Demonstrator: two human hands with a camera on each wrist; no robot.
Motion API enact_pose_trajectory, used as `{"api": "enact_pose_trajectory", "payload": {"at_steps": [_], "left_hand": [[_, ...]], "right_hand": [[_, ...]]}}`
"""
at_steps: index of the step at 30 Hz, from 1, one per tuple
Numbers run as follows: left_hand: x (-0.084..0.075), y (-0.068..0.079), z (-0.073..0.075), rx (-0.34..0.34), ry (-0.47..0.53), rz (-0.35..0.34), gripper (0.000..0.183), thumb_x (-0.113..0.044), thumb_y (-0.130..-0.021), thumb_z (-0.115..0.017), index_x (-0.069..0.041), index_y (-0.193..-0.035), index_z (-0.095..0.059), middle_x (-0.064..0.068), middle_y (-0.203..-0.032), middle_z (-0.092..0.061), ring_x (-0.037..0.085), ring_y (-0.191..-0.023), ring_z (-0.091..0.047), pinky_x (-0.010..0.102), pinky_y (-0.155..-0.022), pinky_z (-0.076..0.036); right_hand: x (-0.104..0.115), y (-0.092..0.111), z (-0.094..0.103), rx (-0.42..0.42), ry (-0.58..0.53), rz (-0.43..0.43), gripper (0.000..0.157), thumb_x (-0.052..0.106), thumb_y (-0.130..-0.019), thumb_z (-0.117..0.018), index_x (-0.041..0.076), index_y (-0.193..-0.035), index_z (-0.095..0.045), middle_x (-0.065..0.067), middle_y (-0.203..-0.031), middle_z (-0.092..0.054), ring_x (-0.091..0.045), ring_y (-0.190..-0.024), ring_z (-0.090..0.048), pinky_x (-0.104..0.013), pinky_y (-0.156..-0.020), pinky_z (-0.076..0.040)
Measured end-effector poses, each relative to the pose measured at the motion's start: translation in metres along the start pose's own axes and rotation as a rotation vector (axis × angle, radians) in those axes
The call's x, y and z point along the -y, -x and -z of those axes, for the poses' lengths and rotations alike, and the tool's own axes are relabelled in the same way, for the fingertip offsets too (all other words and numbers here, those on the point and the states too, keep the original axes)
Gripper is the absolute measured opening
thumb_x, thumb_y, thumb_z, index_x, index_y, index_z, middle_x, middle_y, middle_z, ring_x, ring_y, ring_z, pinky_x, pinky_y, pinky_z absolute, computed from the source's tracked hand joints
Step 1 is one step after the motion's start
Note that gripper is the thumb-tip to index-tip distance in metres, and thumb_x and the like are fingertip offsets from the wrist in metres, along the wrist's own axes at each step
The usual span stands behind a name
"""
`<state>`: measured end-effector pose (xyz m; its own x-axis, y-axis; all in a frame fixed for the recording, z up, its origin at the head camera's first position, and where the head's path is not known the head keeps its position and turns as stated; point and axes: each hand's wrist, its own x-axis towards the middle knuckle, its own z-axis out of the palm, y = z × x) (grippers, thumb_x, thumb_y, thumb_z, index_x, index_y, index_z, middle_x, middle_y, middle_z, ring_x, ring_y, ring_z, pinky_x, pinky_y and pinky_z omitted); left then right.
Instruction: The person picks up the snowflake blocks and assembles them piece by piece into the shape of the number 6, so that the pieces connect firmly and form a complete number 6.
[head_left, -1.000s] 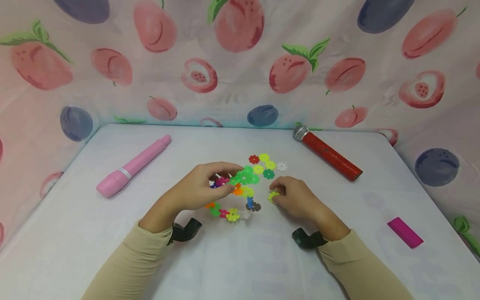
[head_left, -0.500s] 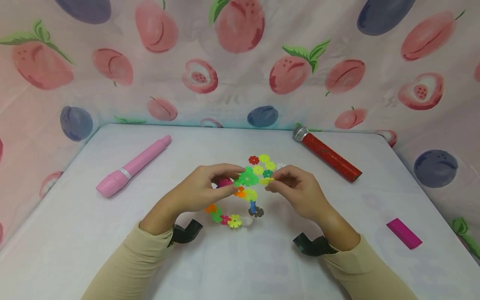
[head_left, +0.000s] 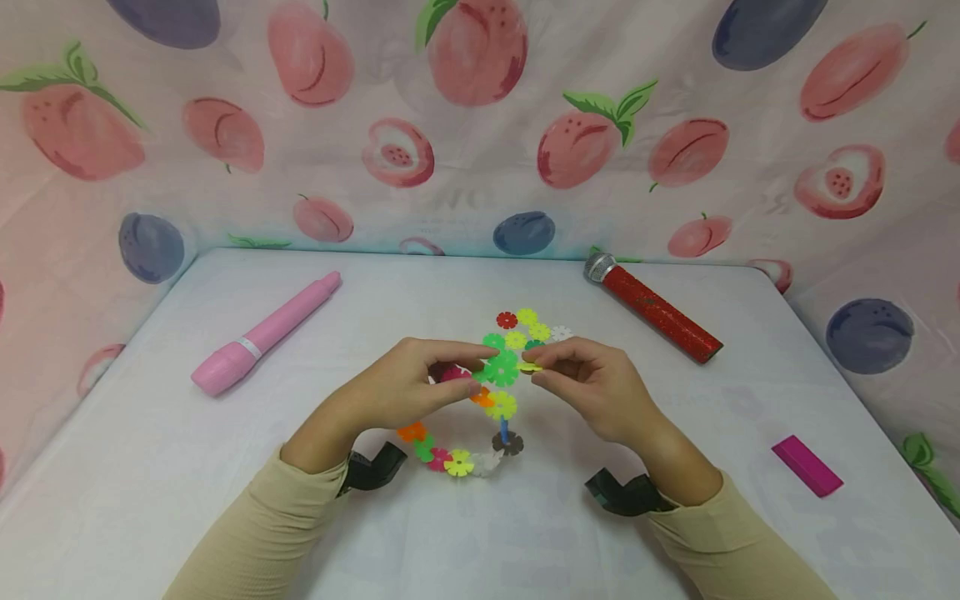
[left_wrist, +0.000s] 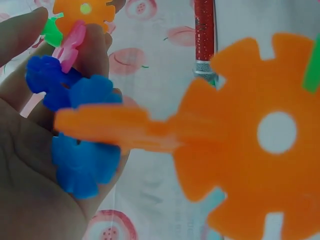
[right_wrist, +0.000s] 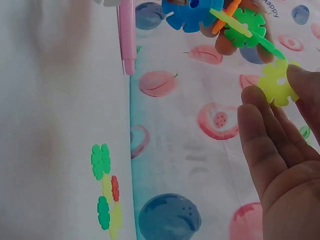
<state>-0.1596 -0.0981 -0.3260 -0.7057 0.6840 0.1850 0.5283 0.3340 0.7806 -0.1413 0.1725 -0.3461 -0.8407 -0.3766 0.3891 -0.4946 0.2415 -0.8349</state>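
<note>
Right-hand grip point(head_left: 603, 387) pinching yellow disc point(right_wrist: 271, 89), now raised beside flower chain point(head_left: 501, 377); left-hand grip point(head_left: 393, 379) holding chain.

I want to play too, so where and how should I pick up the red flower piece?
I'd lift the red flower piece by its rim, coming from above at the far left: tip that edge up, then pinch it. The piece seems to lie flat on the table, and yellow pieces crowd its right and near sides, while its far left looks free.

Red microphone point(head_left: 656, 310), magenta block point(head_left: 807, 466), pink stick point(head_left: 281, 323), perhaps another microphone
</note>
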Motion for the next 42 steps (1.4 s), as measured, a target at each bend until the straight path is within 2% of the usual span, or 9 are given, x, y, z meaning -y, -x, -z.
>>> {"api": "enact_pose_trajectory", "payload": {"at_steps": [4, 10, 15, 22, 26, 33, 35, 42], "left_hand": [[0.0005, -0.0002, 0.0002, -0.003, -0.008, 0.016, 0.039, -0.014, -0.096, -0.067, -0.007, -0.134, -0.064, 0.002, -0.114, -0.07, 0.011, -0.084, -0.062, 0.03, -0.077, -0.055], [0.0014, -0.0002, -0.0012, 0.009, 0.009, 0.038, 0.04, -0.013, -0.096, -0.066, -0.006, -0.135, -0.064, 0.002, -0.113, -0.071, 0.012, -0.081, -0.062, 0.036, -0.075, -0.056], [0.0015, 0.0003, -0.0014, -0.002, -0.001, 0.05, 0.04, -0.013, -0.095, -0.067, -0.008, -0.135, -0.064, 0.002, -0.114, -0.07, 0.012, -0.081, -0.062, 0.034, -0.075, -0.056], [0.0009, 0.0001, -0.0002, 0.01, 0.01, 0.029, 0.04, -0.012, -0.095, -0.068, -0.006, -0.134, -0.064, 0.003, -0.113, -0.071, 0.011, -0.077, -0.063, 0.036, -0.073, -0.056], [0.0007, -0.0009, -0.0007, 0.022, 0.014, 0.022, 0.039, -0.012, -0.094, -0.07, -0.006, -0.133, -0.065, 0.002, -0.11, -0.072, 0.01, -0.074, -0.061, 0.033, -0.071, -0.055], [-0.0001, -0.0015, -0.0019, 0.01, -0.003, 0.01, 0.04, -0.012, -0.094, -0.071, -0.006, -0.132, -0.066, 0.0, -0.111, -0.072, 0.01, -0.075, -0.061, 0.03, -0.071, -0.054], [-0.0003, -0.0013, -0.0021, 0.002, -0.005, 0.004, 0.04, -0.012, -0.093, -0.072, -0.006, -0.132, -0.066, 0.0, -0.112, -0.071, 0.01, -0.076, -0.06, 0.03, -0.071, -0.054], [-0.002, -0.0007, -0.0015, 0.003, -0.018, -0.057, 0.042, -0.009, -0.091, -0.074, -0.005, -0.131, -0.066, -0.003, -0.101, -0.07, 0.011, -0.078, -0.06, 0.029, -0.07, -0.054]], "right_hand": [[-0.0006, 0.0009, 0.0017, 0.001, -0.01, 0.013, 0.018, -0.013, -0.086, -0.07, -0.004, -0.102, -0.069, -0.016, -0.11, -0.071, -0.013, -0.097, -0.069, -0.027, -0.08, -0.056], [-0.0006, 0.0019, 0.0036, 0.032, -0.071, 0.026, 0.016, -0.015, -0.086, -0.068, -0.007, -0.099, -0.068, -0.02, -0.112, -0.068, -0.016, -0.1, -0.068, -0.027, -0.081, -0.056], [-0.0009, 0.0024, 0.0051, 0.052, -0.067, 0.02, 0.016, -0.015, -0.085, -0.068, -0.006, -0.098, -0.068, -0.02, -0.111, -0.068, -0.015, -0.1, -0.067, -0.027, -0.081, -0.056], [-0.0011, 0.0028, 0.0055, 0.072, -0.065, 0.013, 0.018, -0.015, -0.084, -0.069, -0.004, -0.098, -0.069, -0.02, -0.112, -0.067, -0.016, -0.101, -0.065, -0.026, -0.083, -0.055], [-0.0014, 0.0027, 0.0051, 0.075, -0.09, 0.028, 0.019, -0.016, -0.084, -0.068, -0.004, -0.1, -0.069, -0.021, -0.112, -0.067, -0.018, -0.103, -0.065, -0.025, -0.085, -0.054], [-0.0036, 0.0015, 0.0056, 0.093, -0.17, 0.062, 0.022, -0.017, -0.086, -0.065, -0.01, -0.107, -0.068, -0.006, -0.117, -0.07, -0.014, -0.108, -0.066, -0.028, -0.087, -0.055], [-0.004, 0.0012, 0.0064, 0.09, -0.178, 0.064, 0.024, -0.016, -0.087, -0.065, -0.01, -0.11, -0.068, -0.005, -0.117, -0.07, -0.015, -0.108, -0.066, -0.029, -0.086, -0.055], [-0.0007, -0.0009, 0.0068, 0.085, -0.195, -0.004, 0.024, -0.013, -0.088, -0.065, -0.013, -0.112, -0.067, -0.007, -0.114, -0.072, -0.016, -0.106, -0.067, -0.03, -0.085, -0.056]]}}
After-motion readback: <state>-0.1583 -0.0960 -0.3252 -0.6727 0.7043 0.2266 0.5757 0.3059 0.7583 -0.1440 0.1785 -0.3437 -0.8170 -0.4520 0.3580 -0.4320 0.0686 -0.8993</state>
